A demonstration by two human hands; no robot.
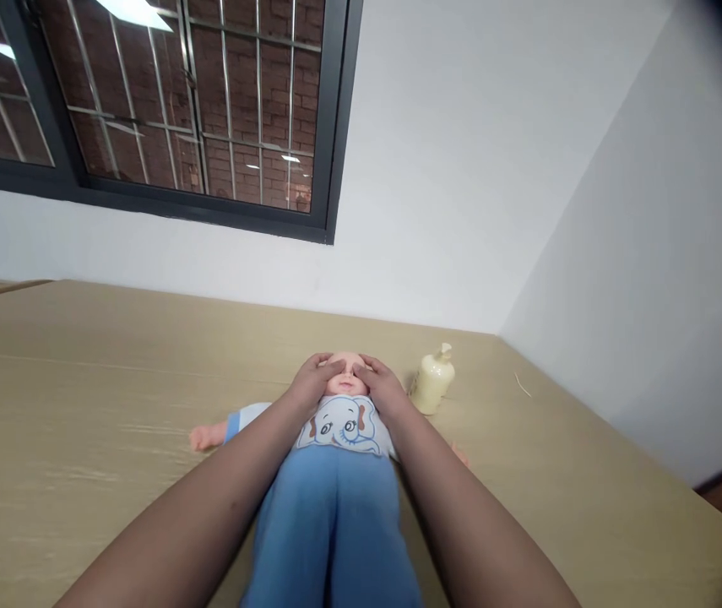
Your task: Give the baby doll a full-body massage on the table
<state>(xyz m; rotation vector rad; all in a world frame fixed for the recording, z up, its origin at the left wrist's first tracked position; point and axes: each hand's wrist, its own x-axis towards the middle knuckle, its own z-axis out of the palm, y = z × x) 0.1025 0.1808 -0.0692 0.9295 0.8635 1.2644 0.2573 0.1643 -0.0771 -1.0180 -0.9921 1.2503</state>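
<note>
A baby doll lies on its back on the wooden table, in blue trousers and a white shirt with an elephant face on it. My left hand is wrapped round one side of the doll's head, with the thumb across its eye area. On the other side, my right hand cups the head in the same way, thumb beside the nose. The doll's mouth and chin show between the hands; its eyes are covered. A cream pump bottle stands upright just right of my right hand.
The wooden table reaches back to a white wall. A dark-framed window with metal bars is above it on the left. The doll's arm stretches out to the left. A thin pale strand lies at the right.
</note>
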